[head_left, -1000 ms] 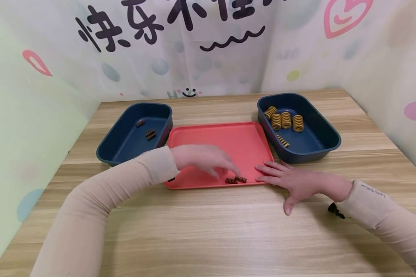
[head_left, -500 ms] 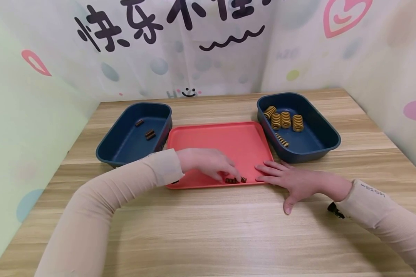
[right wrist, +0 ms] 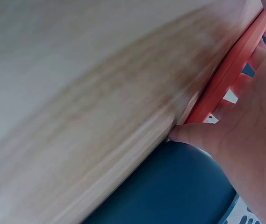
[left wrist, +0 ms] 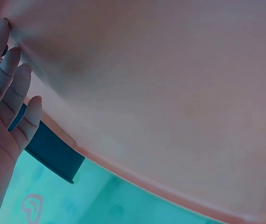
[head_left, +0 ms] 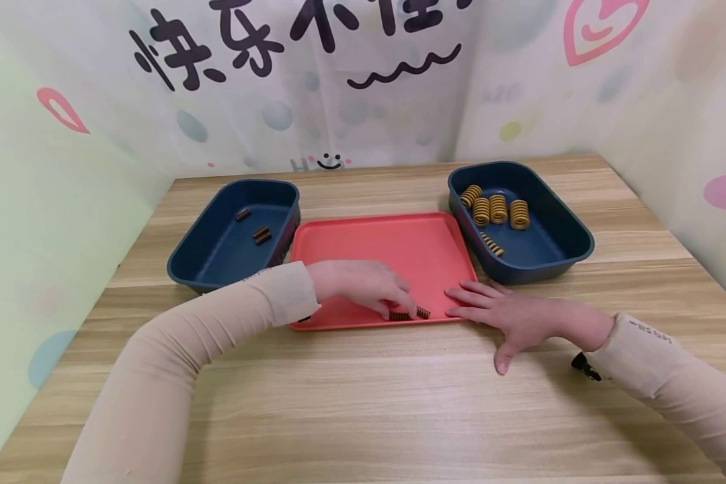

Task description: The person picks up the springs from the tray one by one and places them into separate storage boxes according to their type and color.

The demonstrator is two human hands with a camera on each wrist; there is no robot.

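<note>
Near the front edge of the red tray (head_left: 387,242), my left hand (head_left: 366,286) pinches a small dark coil spring (head_left: 399,316) between thumb and index finger. A second small dark spring (head_left: 423,312) lies on the tray just right of those fingertips. In the left wrist view the hand (left wrist: 6,98) shows at the left edge, and the spring is mostly hidden by the fingers. My right hand (head_left: 514,319) rests spread across the tray's front right corner, fingers on the tray and thumb out over the table. The right wrist view shows that hand (right wrist: 245,126) beside the tray's rim.
A blue bin (head_left: 214,255) at the back left contains several small dark springs (head_left: 262,234). The blue bin (head_left: 550,259) at the back right contains several larger yellow springs (head_left: 498,209). Both stand on the wooden table (head_left: 363,410), beside the tray. A printed curtain (head_left: 369,128) hangs behind.
My left hand has come down onto the left one of the two springs, closed thumb and finger on it and shifted it slightly left. The right hand stays in place.
</note>
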